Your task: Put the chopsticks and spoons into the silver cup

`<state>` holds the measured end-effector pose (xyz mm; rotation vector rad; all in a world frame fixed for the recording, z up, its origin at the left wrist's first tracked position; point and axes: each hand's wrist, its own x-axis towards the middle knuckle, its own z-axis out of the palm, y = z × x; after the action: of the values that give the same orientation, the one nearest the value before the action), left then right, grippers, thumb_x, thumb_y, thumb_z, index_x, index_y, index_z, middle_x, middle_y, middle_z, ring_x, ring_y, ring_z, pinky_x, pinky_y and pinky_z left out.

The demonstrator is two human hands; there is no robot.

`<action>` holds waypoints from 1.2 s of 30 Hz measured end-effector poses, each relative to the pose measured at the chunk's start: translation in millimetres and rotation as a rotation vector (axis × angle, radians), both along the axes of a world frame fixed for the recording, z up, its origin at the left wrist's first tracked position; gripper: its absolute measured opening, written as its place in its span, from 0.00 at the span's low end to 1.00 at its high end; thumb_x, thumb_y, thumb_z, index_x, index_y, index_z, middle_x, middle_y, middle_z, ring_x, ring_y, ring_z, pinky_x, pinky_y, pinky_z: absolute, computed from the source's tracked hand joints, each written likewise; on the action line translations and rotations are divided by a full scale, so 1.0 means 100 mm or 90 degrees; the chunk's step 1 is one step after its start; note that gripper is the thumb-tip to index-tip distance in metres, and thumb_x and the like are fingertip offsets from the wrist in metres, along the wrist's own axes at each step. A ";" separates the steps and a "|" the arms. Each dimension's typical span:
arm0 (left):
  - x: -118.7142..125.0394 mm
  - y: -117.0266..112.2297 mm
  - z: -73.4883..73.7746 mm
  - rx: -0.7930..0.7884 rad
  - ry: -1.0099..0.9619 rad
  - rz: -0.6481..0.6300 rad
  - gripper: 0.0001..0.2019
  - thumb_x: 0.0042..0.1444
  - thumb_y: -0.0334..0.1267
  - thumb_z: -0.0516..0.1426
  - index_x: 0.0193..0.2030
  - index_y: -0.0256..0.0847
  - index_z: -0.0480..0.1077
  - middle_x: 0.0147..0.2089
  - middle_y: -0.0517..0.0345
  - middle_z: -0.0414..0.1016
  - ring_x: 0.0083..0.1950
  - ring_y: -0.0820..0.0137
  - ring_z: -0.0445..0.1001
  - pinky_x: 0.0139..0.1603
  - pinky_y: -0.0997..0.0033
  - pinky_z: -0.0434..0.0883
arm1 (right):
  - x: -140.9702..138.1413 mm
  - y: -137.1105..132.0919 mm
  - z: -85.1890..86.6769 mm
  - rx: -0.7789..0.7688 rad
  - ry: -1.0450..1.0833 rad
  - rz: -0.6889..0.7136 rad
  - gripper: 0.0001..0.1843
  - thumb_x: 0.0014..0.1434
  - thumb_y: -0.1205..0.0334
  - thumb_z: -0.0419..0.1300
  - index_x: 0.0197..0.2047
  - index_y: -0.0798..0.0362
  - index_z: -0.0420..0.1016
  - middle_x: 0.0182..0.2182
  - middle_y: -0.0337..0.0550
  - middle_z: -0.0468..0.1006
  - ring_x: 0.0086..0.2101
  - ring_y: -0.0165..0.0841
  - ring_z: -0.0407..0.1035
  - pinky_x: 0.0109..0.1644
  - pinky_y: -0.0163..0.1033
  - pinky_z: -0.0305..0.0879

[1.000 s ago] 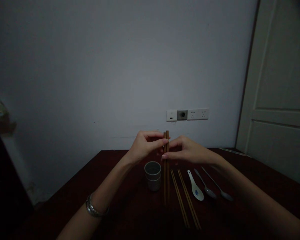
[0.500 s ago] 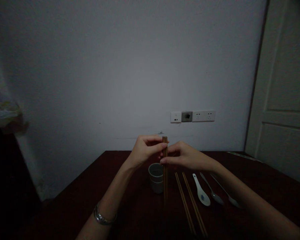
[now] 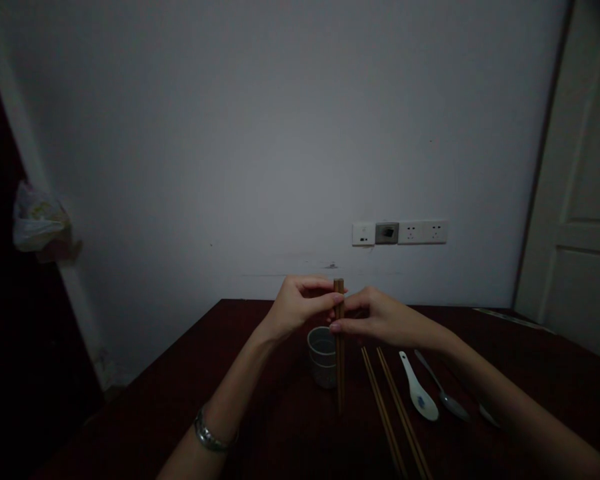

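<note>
A pair of wooden chopsticks (image 3: 340, 373) stands upright, side by side, in front of the table's middle. My left hand (image 3: 297, 307) pinches them close to their top ends. Just below, my right hand (image 3: 375, 317) grips the same chopsticks between thumb and fingers. Behind and left of them is a grey cup (image 3: 323, 363), partly covered by the chopsticks; a line round it suggests two stacked cups. Right of the cup lie two more pairs of chopsticks (image 3: 387, 407), roughly parallel.
A white ceramic spoon (image 3: 419, 390) and a metal spoon (image 3: 445, 393) lie right of the chopsticks. Another spoon (image 3: 489, 416) is mostly hidden under my right forearm. The dark red table (image 3: 180, 373) meets a wall with sockets (image 3: 423, 231). A plastic bag (image 3: 40, 220) hangs at left.
The whole view has shifted, so things appear farther right. Both hands keep their hold on the upright chopsticks, with little change in grip. My right forearm now hides more of the farthest spoon.
</note>
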<state>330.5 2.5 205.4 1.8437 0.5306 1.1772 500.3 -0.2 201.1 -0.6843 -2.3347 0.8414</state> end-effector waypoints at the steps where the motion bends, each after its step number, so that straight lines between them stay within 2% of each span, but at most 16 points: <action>1: 0.00 0.00 0.00 -0.002 0.002 0.004 0.08 0.45 0.37 0.59 0.30 0.33 0.73 0.28 0.57 0.69 0.23 0.79 0.65 0.23 0.77 0.64 | 0.00 0.00 0.00 0.002 -0.001 0.000 0.12 0.54 0.57 0.57 0.28 0.58 0.72 0.19 0.34 0.63 0.20 0.22 0.54 0.23 0.30 0.51; 10: -0.01 0.01 0.00 -0.004 0.030 -0.001 0.08 0.45 0.38 0.60 0.27 0.32 0.72 0.26 0.57 0.68 0.23 0.78 0.65 0.23 0.77 0.65 | 0.00 0.01 -0.02 -0.003 0.004 0.014 0.12 0.53 0.57 0.58 0.29 0.58 0.74 0.20 0.34 0.65 0.20 0.21 0.53 0.22 0.30 0.51; 26: -0.02 0.03 -0.02 0.022 0.031 -0.004 0.08 0.46 0.37 0.59 0.25 0.32 0.71 0.25 0.59 0.66 0.23 0.79 0.64 0.22 0.77 0.63 | -0.01 -0.02 -0.02 -0.007 -0.011 -0.025 0.12 0.51 0.56 0.59 0.28 0.58 0.74 0.18 0.34 0.65 0.19 0.22 0.54 0.22 0.30 0.51; 32: -0.03 0.04 -0.04 0.037 0.033 0.019 0.09 0.47 0.38 0.58 0.26 0.32 0.71 0.27 0.57 0.67 0.23 0.79 0.64 0.23 0.77 0.63 | 0.04 -0.04 -0.02 -0.029 0.053 -0.048 0.12 0.50 0.56 0.60 0.34 0.55 0.77 0.24 0.39 0.73 0.23 0.25 0.62 0.26 0.31 0.57; 36: -0.04 0.06 -0.04 0.050 0.022 0.024 0.08 0.48 0.37 0.58 0.26 0.32 0.72 0.27 0.58 0.66 0.23 0.79 0.65 0.23 0.77 0.63 | 0.06 -0.01 -0.08 -0.044 0.113 -0.097 0.13 0.50 0.55 0.59 0.35 0.54 0.78 0.27 0.42 0.76 0.26 0.27 0.66 0.27 0.32 0.60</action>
<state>326.5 8.8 201.0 1.9306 0.5473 1.2088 506.1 -1.2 193.5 -0.7734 -2.0755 0.8790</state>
